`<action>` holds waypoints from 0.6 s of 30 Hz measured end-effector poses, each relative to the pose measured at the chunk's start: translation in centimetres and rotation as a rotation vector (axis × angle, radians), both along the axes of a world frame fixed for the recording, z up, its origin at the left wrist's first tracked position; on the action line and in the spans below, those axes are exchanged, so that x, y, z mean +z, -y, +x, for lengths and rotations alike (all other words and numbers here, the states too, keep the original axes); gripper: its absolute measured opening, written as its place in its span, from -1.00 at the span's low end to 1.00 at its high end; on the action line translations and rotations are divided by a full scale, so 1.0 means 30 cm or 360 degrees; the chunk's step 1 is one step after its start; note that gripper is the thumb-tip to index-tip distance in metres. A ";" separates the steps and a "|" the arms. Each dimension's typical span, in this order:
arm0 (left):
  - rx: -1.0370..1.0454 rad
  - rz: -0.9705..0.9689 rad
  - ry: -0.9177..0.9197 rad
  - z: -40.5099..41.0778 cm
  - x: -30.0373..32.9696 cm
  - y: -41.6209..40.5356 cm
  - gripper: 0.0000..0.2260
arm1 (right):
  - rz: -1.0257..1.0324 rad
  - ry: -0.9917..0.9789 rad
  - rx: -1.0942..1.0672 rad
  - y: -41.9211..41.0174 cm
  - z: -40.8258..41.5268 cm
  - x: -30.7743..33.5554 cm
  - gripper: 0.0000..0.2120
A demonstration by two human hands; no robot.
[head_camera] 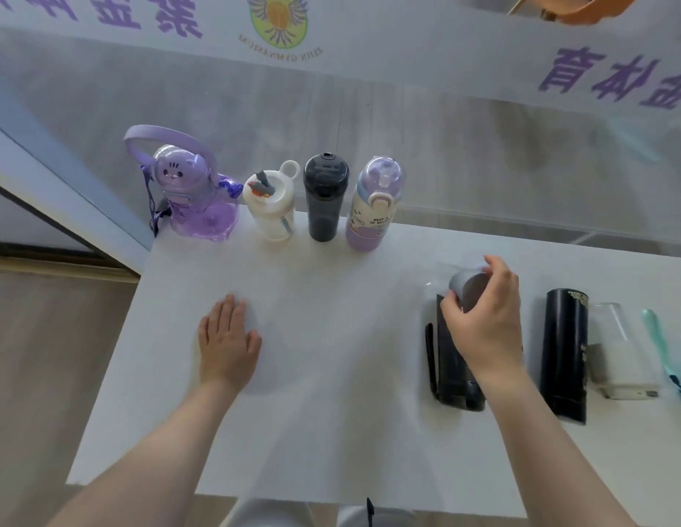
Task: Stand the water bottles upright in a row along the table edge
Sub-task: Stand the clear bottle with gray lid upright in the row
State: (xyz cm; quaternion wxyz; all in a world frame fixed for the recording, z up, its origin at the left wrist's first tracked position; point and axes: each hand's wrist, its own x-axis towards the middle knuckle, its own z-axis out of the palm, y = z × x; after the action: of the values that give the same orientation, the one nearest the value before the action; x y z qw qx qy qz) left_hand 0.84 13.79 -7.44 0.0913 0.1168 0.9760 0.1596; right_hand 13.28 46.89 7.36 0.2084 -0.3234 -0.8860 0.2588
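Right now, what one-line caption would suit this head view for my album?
Four bottles stand along the table's far edge while the right hand grasps a lying bottle; left hand rests flat.

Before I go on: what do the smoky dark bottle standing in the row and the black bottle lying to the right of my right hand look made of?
Smoky dark bottle: likely translucent tinted plastic, glossy; the body lets some light through and the lid shines.

Black bottle: opaque, with a dull sheen and no see-through. It could be coated metal or hard plastic; the picture does not settle which.
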 end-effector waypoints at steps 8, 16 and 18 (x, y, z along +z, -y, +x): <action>-0.0294 0.0192 -0.0036 0.124 0.032 -0.366 -0.44 | 0.0051 -0.0080 0.0326 -0.112 -0.122 0.028 -0.36; -0.0335 0.0046 -0.0047 0.155 -0.012 -0.480 -0.46 | -0.0014 -0.0043 0.0570 -0.158 -0.154 -0.028 -0.30; -0.0321 0.0026 -0.0056 0.150 -0.013 -0.484 -0.46 | -0.0011 -0.0060 0.0573 -0.177 -0.174 -0.030 -0.29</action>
State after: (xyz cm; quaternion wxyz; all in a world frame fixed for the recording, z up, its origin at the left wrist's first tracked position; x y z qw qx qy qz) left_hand 5.35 28.30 -7.82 0.0888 0.2181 0.9593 0.1555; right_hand 8.06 52.18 6.45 0.1741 -0.1555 -0.9246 0.3011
